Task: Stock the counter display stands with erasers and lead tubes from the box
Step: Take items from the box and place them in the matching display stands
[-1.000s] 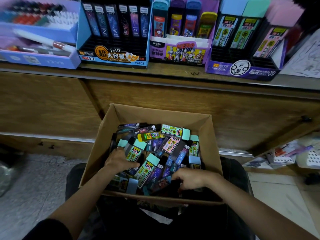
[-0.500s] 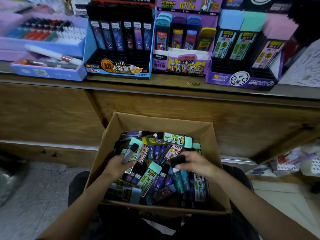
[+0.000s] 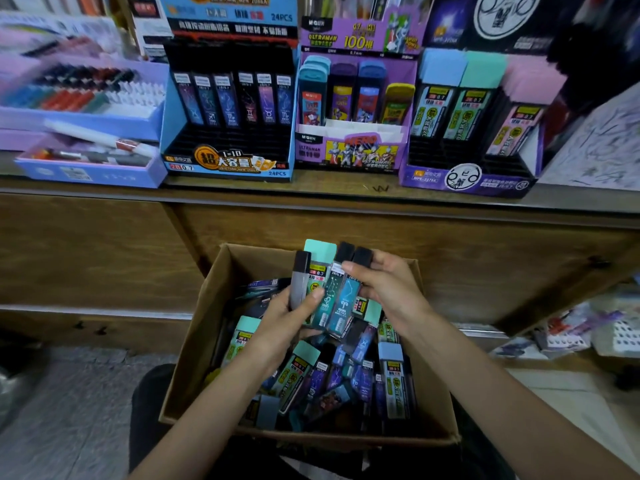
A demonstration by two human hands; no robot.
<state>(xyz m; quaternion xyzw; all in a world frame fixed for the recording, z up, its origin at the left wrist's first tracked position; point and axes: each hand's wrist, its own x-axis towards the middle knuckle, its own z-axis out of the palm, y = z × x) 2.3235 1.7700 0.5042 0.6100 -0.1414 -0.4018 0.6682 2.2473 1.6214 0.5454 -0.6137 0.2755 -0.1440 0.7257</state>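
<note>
- A mixed bundle is held just above the box (image 3: 194, 341), below the counter (image 3: 311, 194): a grey tube (image 3: 299, 284), a mint-capped pack (image 3: 320, 256) and two teal tubes (image 3: 341, 301).
- The left hand (image 3: 284, 330) is curled round the lower part of the bundle, with the thumb pressed across its front.
- The right hand (image 3: 386, 289) is curled over the black caps of the teal tubes, which are pinched from above.
- The rest of the stock lies loose and crosswise in the box, which seems to be propped on the person's lap.
- The pieces are fanned out and not squared up. If one hand is released for a reach, a tube may well slip back into the box or onto the floor.
- Two kinds are mixed in one grip. The teal tubes appear to belong in the blue stand (image 3: 225, 164) and the mint-capped pack in the purple stand (image 3: 467, 181), so a piece could be put in the wrong slot.
- The slots look narrow, and the stands are probably light card. A tilted entry could jam a tube or push a stand backwards.
- The box could be tipped off the lap by a forward lean.
</note>
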